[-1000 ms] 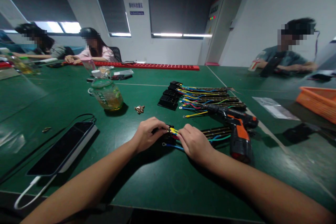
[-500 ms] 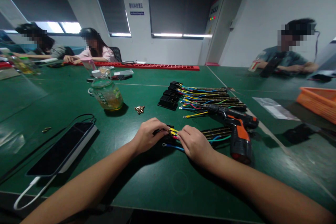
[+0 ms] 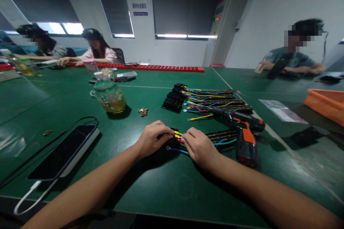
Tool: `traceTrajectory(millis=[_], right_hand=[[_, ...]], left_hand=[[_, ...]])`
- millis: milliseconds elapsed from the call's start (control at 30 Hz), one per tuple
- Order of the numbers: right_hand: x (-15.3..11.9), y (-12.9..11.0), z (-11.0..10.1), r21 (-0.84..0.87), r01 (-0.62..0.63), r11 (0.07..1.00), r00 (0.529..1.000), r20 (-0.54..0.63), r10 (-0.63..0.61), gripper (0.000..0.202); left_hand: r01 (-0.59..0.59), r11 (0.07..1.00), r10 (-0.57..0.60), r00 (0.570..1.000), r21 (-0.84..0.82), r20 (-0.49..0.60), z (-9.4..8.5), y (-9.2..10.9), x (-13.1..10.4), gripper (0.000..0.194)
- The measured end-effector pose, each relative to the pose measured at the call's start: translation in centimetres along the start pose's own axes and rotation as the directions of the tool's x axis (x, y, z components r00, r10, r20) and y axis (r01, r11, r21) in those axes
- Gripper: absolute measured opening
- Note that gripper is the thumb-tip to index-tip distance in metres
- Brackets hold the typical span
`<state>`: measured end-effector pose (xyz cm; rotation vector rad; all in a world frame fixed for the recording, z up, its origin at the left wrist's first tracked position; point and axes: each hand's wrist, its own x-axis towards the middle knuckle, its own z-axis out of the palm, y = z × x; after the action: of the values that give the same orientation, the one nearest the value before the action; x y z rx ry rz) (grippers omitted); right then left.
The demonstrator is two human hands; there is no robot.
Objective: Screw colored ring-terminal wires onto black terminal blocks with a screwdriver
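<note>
My left hand (image 3: 153,138) has its fingers closed at the left end of a black wired part, mostly hidden behind them. Close on its right, my right hand (image 3: 200,146) pinches yellow and red wire ends. A blue wire (image 3: 178,150) with a ring terminal lies loose below the hands. Behind them, several black connector blocks (image 3: 172,102) with coloured wires lie in a row. An orange and black power drill (image 3: 245,134) rests across the wired parts at the right. Small brass screws (image 3: 143,112) are piled beyond my left hand.
A glass jar (image 3: 109,98) with drink stands at the left, behind a phone (image 3: 63,152) with a white cable. An orange basket (image 3: 326,105) and a plastic bag (image 3: 282,111) are at the right. Three people sit around the green table (image 3: 150,193).
My two hands have hardly moved and keep the same hold. At the far left, a hand of the person in pink has shifted left.
</note>
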<state>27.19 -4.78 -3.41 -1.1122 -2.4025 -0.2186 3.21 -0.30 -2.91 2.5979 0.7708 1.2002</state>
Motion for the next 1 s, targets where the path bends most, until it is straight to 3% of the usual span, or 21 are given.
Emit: traceTrajectory(millis=[533,1000], right_hand=[[0.1,0.1,0.0,0.000,0.048,0.999,0.999,-0.020,-0.048,0.024],[0.0,-0.3,-0.7,0.146,-0.028,0.989,1.000,-0.004,0.029,0.018]], left_hand=[[-0.012,1.000,0.012,0.999,-0.024,0.039,-0.2,0.6,0.3,0.011],[0.062,0.993,-0.056,0.997,-0.100,0.061,-0.7,1.0,0.3,0.009]])
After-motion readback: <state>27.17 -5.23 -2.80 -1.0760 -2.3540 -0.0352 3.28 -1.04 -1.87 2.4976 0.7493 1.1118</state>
